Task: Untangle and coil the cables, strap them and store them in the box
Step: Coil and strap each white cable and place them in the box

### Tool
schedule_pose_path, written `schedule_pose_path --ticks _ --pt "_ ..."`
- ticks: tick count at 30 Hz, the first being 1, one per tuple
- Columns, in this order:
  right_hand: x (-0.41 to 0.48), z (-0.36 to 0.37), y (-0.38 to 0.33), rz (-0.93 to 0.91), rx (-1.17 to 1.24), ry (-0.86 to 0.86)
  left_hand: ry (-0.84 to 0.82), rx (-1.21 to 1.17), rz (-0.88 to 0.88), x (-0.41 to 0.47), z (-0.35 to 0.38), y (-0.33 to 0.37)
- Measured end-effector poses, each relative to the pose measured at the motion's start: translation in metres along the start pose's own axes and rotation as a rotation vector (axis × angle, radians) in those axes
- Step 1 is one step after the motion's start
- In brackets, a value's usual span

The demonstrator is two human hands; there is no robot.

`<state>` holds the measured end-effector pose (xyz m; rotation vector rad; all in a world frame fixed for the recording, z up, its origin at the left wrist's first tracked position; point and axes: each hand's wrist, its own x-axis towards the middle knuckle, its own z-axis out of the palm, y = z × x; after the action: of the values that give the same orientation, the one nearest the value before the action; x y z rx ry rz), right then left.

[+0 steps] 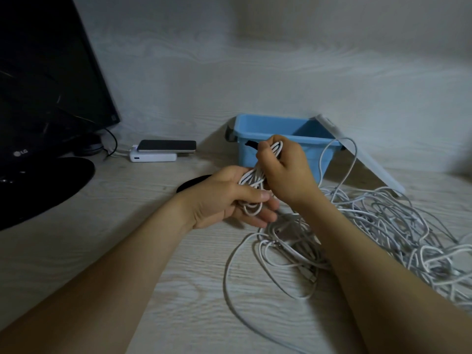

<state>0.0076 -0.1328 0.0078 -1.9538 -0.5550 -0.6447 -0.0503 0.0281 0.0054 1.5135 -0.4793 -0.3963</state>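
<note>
Two hands above a pale wood-grain table point(76, 251). The left hand point(224, 198) cups the lower end of one white cable coil point(252, 180), thumb laid across it; the right hand point(286, 169) is closed around the coil's upper end together with one black strap point(251, 144). One open blue box point(281, 139) stands just behind the hands, its one lid point(362, 154) leaning against its right side. The tangled heap of white cables point(370, 226), too many to count, lies right of the hands. At left: one monitor point(46, 80), one phone point(167, 146) resting on one white power bank point(153, 157).
</note>
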Motion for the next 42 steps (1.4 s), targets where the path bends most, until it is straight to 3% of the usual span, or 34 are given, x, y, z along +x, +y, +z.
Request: schedule_pose_path --ticks 6,12,17,19,22,25,31,38,42 --pt "-0.002 0.001 0.005 0.025 0.039 0.062 -0.076 -0.126 -0.075 0.003 0.0 0.0" --pt "-0.005 0.004 0.006 0.111 -0.007 0.09 -0.006 -0.021 -0.091 0.005 0.003 -0.002" --pt "0.0 -0.002 0.009 0.168 0.121 0.25 0.21 0.041 -0.029 0.009 -0.005 -0.007" --pt "0.001 -0.001 0.005 0.165 0.291 0.19 0.286 0.078 0.02 0.012 -0.011 -0.012" --pt "-0.003 -0.002 -0.003 0.243 0.556 -0.14 0.36 0.092 0.089 0.014 -0.012 -0.014" --pt "-0.01 0.002 -0.002 0.28 0.578 -0.389 0.4 0.148 0.118 0.015 -0.013 -0.014" --pt "-0.013 0.002 -0.007 0.286 0.523 -0.265 0.361 0.253 0.162 0.012 -0.008 -0.013" --pt "-0.016 0.0 -0.003 0.377 0.461 -0.391 0.337 0.222 0.156 0.014 -0.01 -0.011" --pt "-0.018 0.004 -0.006 0.318 0.487 -0.353 0.337 0.163 0.171 0.01 -0.013 -0.009"
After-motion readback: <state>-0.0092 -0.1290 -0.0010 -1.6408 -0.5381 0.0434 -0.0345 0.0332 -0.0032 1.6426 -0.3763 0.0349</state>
